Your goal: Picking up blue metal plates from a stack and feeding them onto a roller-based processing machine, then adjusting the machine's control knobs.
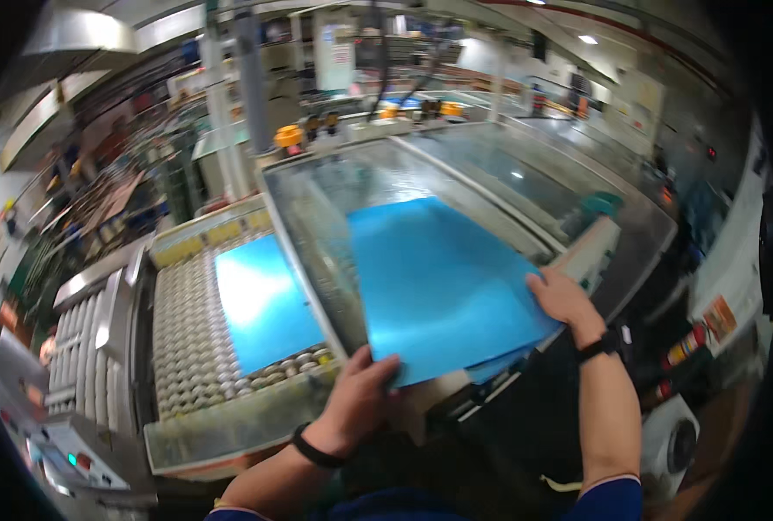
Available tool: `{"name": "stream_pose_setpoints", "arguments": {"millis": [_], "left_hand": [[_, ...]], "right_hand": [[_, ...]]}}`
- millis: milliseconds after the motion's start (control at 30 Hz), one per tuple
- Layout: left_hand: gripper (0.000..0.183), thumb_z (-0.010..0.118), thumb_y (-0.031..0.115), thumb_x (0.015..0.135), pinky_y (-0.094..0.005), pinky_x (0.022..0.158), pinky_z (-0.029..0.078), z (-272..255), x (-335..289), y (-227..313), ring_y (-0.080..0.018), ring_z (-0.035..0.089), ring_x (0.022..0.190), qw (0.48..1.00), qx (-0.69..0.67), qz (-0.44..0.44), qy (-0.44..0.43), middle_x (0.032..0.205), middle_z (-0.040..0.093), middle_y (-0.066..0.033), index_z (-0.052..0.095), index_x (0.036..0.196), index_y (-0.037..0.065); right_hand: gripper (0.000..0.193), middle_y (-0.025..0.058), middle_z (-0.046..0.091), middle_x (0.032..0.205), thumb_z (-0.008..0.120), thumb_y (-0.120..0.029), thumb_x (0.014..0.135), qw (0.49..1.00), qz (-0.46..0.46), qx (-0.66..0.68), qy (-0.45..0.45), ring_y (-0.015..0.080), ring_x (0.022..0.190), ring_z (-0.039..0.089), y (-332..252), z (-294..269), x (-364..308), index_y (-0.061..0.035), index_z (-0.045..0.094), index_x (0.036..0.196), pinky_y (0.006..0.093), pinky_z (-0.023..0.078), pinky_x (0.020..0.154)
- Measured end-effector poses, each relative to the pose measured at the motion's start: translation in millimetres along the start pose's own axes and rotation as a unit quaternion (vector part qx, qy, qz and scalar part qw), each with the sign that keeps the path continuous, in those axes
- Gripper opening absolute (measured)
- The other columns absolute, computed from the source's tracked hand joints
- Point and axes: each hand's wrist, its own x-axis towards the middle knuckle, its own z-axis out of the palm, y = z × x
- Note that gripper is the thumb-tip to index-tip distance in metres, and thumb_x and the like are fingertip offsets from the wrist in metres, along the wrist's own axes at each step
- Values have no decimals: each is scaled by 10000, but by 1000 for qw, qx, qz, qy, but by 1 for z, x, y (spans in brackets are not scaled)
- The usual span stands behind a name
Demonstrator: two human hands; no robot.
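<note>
Gripped at its near left corner by our left hand point(362, 395) and by its right edge in our right hand point(564, 304), a blue sheet point(447, 278) spans part of the wet basin point(294, 247) (a second sheet point(269, 304) lies on the rollers point(182, 321) to our left). We judge this a carrying step; the next move likely calls for level, matched hands.

Has the left forearm point(278, 473) slanting up and in to the right, all bare. Pinches with the left hand point(359, 398), pretty low and near the middle. Holds the right forearm point(611, 404) way more upright, ngl. Bends the right hand point(567, 304) inward, higher up, gripping too, with the thumb point(539, 285) showing and the fingers mostly hidden.
</note>
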Motion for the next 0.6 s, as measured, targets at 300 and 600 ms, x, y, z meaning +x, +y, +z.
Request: {"name": "stream_pose_setpoints", "arguments": {"millis": [300,600], "left_hand": [[281,550,58,992,-254,629,451,-55,-19,44,-117,589,855,984,-99,74,129,1059,645,-38,571,1272,49],[201,486,62,1015,-295,570,492,-322,-90,126,-149,618,735,911,77,218,342,946,668,-32,631,1154,69]], "right_hand": [[545,291,634,1215,485,-438,984,1000,-3,29,5,445,1191,570,-16,1,-5,33,605,1231,465,449,998],[462,272,669,1110,507,-365,993,996,-20,81,5,423,1076,627,-28,-3,-11,45,628,1168,438,470,935]]}}
